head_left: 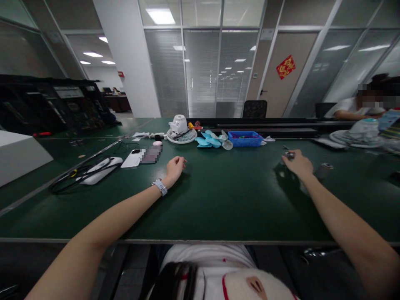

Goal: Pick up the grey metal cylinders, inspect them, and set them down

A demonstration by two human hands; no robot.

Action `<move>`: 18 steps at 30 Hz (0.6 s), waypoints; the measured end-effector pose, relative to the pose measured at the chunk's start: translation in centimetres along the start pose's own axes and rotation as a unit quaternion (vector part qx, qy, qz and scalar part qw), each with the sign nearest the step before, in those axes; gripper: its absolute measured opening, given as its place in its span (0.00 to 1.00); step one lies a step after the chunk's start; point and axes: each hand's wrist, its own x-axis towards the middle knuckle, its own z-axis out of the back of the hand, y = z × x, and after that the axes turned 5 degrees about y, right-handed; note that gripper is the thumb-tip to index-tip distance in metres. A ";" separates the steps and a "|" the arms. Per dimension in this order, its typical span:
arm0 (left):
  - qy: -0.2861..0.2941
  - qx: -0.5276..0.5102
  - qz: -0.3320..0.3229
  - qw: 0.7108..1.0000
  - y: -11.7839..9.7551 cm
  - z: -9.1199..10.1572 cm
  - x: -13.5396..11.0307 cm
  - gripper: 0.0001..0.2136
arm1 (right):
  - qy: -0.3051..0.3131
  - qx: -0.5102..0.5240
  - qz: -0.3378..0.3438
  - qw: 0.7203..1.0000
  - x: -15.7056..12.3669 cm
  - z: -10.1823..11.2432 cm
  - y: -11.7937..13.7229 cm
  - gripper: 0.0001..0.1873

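My right hand (298, 164) grips a small metal motor (289, 155) with a thin shaft sticking up, above the right part of the green table. Just right of that hand a second small metal cylinder (325, 167), much like a motor, stands on the table, partly hidden by my wrist. My left hand (176, 167), with a watch on its wrist, rests on the table left of centre. Its fingers are loosely curled and I see nothing in them. Beyond it lie a white fan body with a round grille (181, 135) and light-blue fan blades (210, 139).
A blue basket (245, 139) with tools stands at the back. Phones (133, 158), a white power bank (101, 170) and black cables lie left. A white box (21, 156) and a dark equipment rack (62, 106) are farther left. A person sits at the far right behind more fan parts (359, 133).
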 end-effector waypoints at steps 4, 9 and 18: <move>-0.003 0.013 0.001 1.000 0.1 -0.1 0.1 0.14 | -0.018 0.077 -0.018 0.997 0.2 -1.2 -0.1 0.30; 0.002 0.009 0.006 1.000 0.1 -0.1 0.1 0.15 | -0.018 0.195 -0.106 0.975 0.9 -2.3 -0.2 0.28; 0.000 0.017 -0.002 1.000 -0.4 0.0 -0.2 0.14 | -0.033 0.201 -0.077 0.976 2.2 -3.4 -0.8 0.23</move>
